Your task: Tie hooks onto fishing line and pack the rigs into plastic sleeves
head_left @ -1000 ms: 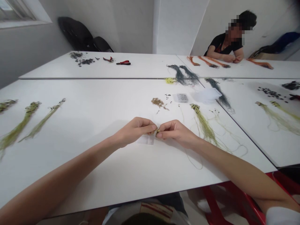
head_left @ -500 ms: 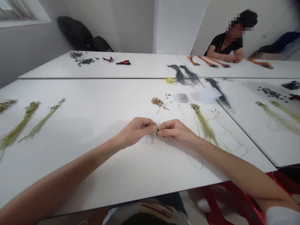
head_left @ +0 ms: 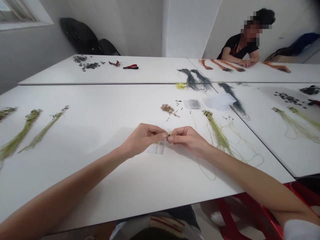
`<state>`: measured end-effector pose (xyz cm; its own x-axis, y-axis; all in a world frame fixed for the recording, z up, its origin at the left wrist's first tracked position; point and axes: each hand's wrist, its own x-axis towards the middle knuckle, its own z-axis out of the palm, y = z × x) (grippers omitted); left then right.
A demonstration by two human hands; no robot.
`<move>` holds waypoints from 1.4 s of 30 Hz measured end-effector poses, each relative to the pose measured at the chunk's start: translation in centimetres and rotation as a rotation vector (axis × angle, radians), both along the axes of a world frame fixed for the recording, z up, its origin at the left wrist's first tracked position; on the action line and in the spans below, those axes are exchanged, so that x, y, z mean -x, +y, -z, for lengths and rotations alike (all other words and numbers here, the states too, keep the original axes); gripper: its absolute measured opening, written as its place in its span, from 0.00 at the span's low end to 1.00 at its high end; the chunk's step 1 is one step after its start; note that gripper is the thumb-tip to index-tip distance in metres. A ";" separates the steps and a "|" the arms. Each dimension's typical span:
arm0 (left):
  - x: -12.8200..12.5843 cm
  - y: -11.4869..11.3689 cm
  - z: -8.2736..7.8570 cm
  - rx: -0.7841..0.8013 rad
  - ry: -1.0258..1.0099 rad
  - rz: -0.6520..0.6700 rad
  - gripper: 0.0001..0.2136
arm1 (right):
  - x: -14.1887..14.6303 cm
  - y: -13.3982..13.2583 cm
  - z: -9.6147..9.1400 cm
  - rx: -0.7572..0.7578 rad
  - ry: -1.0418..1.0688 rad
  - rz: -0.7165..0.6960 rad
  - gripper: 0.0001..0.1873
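Observation:
My left hand (head_left: 143,138) and my right hand (head_left: 188,139) meet fingertip to fingertip over the white table (head_left: 105,173), both pinched on a tiny gold-coloured piece (head_left: 169,135) between them. A thin pale line (head_left: 206,173) trails from under my right hand and curls on the table. Under my left fingers lies a small clear plastic bag (head_left: 155,148). A bundle of yellow-green lines with dark ends (head_left: 218,133) lies just right of my right hand. A small heap of brownish metal pieces (head_left: 168,109) sits beyond my hands.
A clear small box (head_left: 193,104) and a plastic lid (head_left: 221,101) lie further back. Yellow-green bundles (head_left: 25,128) lie at the left. Dark grey bundles (head_left: 195,80), red pliers (head_left: 130,67) and black bits (head_left: 86,65) are on the far tables. A person in black (head_left: 240,46) sits at the back right.
My hands stay pinched together and have shifted very slightly away from me. Nothing else has moved.

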<state>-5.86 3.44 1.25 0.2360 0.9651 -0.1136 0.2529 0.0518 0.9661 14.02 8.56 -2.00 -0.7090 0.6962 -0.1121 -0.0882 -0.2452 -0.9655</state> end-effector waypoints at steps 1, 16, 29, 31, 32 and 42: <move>0.0 0.0 0.1 -0.003 0.000 -0.002 0.11 | 0.0 0.0 0.0 -0.001 0.000 -0.002 0.06; -0.6 -0.4 0.6 -0.021 -0.053 -0.079 0.11 | 0.1 0.0 0.0 -0.025 0.022 0.071 0.06; -2.8 -1.9 2.2 0.349 -0.727 -0.001 0.08 | 0.6 -1.1 -0.6 0.099 0.165 0.164 0.09; -2.9 -1.9 2.2 0.348 -0.753 -0.005 0.07 | 0.6 -1.2 -0.5 0.098 0.167 0.158 0.09; -3.0 -1.9 2.2 0.347 -0.756 -0.007 0.07 | 0.6 -1.2 -0.5 0.098 0.168 0.157 0.09; -3.1 -2.1 2.6 0.337 -0.758 -0.015 0.07 | 0.7 -1.4 -0.2 0.126 0.199 0.138 0.06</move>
